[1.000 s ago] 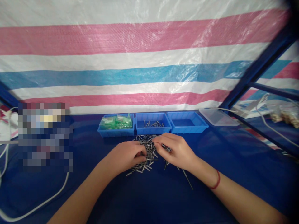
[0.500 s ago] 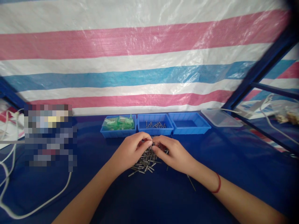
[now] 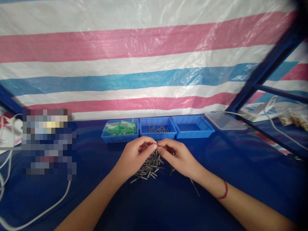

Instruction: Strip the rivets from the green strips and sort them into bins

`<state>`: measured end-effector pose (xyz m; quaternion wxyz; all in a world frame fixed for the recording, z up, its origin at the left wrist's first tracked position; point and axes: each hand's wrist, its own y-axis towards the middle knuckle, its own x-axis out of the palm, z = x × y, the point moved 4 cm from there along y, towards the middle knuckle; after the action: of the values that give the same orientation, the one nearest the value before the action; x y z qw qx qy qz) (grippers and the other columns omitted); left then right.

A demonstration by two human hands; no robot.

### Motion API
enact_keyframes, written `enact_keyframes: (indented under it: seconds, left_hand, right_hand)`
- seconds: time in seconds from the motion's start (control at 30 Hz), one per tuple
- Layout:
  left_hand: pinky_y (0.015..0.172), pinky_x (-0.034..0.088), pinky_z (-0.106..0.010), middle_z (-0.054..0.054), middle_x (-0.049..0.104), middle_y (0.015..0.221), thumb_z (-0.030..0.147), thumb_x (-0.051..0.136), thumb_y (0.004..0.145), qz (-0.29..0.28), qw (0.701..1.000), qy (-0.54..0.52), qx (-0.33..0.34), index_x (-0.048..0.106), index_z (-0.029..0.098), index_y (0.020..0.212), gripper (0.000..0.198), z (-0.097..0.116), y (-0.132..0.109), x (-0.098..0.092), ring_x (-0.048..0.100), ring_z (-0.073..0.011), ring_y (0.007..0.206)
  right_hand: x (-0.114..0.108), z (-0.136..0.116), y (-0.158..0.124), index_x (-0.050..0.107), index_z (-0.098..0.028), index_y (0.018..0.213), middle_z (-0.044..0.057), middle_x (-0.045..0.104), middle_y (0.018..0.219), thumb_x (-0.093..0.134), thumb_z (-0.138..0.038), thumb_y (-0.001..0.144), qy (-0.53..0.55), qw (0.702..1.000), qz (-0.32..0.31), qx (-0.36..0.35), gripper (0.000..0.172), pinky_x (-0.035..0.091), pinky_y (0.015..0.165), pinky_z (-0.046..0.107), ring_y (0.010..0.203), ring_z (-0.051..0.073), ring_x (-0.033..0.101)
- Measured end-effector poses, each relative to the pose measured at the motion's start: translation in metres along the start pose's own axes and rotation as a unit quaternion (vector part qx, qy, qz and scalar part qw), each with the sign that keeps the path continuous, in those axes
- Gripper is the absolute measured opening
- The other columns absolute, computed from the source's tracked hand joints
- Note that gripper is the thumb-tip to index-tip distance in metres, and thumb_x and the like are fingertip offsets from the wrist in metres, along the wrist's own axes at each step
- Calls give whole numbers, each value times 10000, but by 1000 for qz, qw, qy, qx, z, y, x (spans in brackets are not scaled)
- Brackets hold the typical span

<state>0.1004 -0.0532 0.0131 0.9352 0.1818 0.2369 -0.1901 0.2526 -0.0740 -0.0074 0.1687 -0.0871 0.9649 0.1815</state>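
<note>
Left hand (image 3: 134,157): thumb and fingers closed in a pinch on a small piece (image 3: 155,144), too covered by fingertips to identify
Right hand (image 3: 179,157): thumb and forefinger pinching at the same spot, tips meeting the left ones; a red bracelet (image 3: 225,190) circles the wrist
Rivet pile (image 3: 150,166): heaped on the blue surface (image 3: 139,208) beneath and between the hands, partly hidden by them
Stray rivet (image 3: 194,187): lying apart from the pile, beside the right wrist
Left bin (image 3: 119,138): blue, holding green plastic bags (image 3: 120,127)
Middle bin (image 3: 157,135): blue, just behind the pile, with some loose rivets (image 3: 163,129) inside
Right bin (image 3: 195,133): blue, next in the row
Clear lid (image 3: 226,121): flat, right of the bins
White cable (image 3: 48,210): curving across the left side, running up to a blurred patch
Backdrop: striped sheet (image 3: 120,48) in white, pink and blue
</note>
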Motion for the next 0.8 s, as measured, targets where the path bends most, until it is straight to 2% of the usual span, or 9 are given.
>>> enact_keyframes:
  seconds: [0.17,0.47,0.57,0.67,0.8]
  left_hand:
    - [689,472,-228,-5,685,875,298,553,878,3,1000,-1,14,648,205,948,150,0,0,1,617,-132,750]
    - [709,468,-235,-10,672,920,258,527,894,8,999,43,30,633,204,978,146,-2,2,-2,611,-128,767]
    - [682,459,-229,-11,654,900,258,519,899,-13,996,74,45,630,201,956,136,-3,3,1,598,-127,755]
    - [687,460,-236,-22,634,929,271,499,911,-32,990,118,70,617,203,967,147,-4,2,2,591,-135,775]
    - [756,470,-283,-33,623,978,286,476,919,-12,975,204,85,571,221,1060,182,-5,1,-5,601,-163,829]
  right_hand:
    - [1,2,0,606,-172,815,-11,514,680,509,-323,893,25,1000,-6,8,195,365,553,243,574,101,422]
    - [-4,6,0,564,-186,845,-30,507,658,559,-317,865,26,998,56,-18,133,394,529,223,565,96,460]
    - [-7,-1,-2,555,-185,826,-30,506,649,544,-318,878,-36,997,56,-49,143,384,513,216,544,89,450]
    - [-9,-10,-3,563,-179,799,-14,544,666,517,-283,895,-127,985,42,-112,149,392,535,218,551,90,465]
    - [-17,-15,6,602,-169,873,10,594,700,493,-269,911,-208,961,70,-167,152,432,617,242,613,115,527]
